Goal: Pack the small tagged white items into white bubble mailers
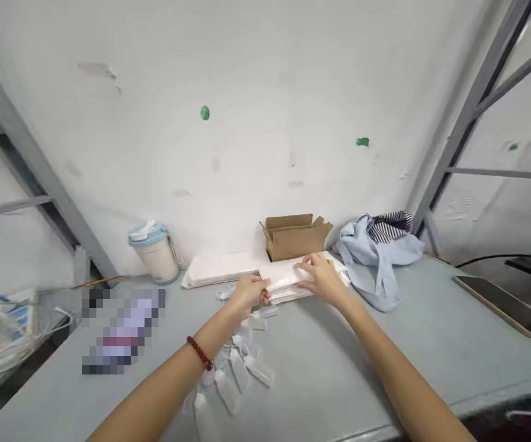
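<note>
Wall: white, scuffed, two green blobs | Table: grey top against the wall | Frames: grey metal shelving struts left and right | Light: even, soft indoor | Right edge: dark flat panel lying on the table

Left hand and right hand on white packet stack, grey table
</note>
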The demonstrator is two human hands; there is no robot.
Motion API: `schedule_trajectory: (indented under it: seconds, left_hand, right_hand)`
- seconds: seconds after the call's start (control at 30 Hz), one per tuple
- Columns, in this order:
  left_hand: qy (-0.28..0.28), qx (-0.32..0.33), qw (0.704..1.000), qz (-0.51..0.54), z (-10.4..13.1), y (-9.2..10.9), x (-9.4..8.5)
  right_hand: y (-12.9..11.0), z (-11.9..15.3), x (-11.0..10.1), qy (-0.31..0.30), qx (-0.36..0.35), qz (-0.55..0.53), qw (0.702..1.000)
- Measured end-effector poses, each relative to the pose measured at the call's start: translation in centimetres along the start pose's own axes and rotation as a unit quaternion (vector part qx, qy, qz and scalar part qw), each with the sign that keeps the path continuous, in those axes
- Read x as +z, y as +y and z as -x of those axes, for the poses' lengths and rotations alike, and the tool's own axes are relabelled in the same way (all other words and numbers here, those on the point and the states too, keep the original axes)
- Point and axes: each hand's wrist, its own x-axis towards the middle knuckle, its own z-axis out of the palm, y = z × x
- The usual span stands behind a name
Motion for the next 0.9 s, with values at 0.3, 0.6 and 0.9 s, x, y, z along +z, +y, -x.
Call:
schedule_trajectory:
  seconds: [0.3, 0.6, 0.9]
  left_hand:
    - [0.083, 0.066, 0.976, -0.192, -2.5, -3.0, -5.6]
    - [0.076, 0.144, 0.898, -0.408, -4.9, -6.0, -10.0]
    - [0.076, 0.202, 0.838, -0.501, -3.6, -5.0, -9.0]
  right_hand:
    - [0.2, 0.2, -0.4, 0.003, 0.009, -0.009, 1.000]
    - [-1.0, 0.5, -0.7, 0.002, 0.003, -0.012, 1.000]
    - [-1.4, 0.4, -0.4, 0.007, -0.010, -0.014, 1.000]
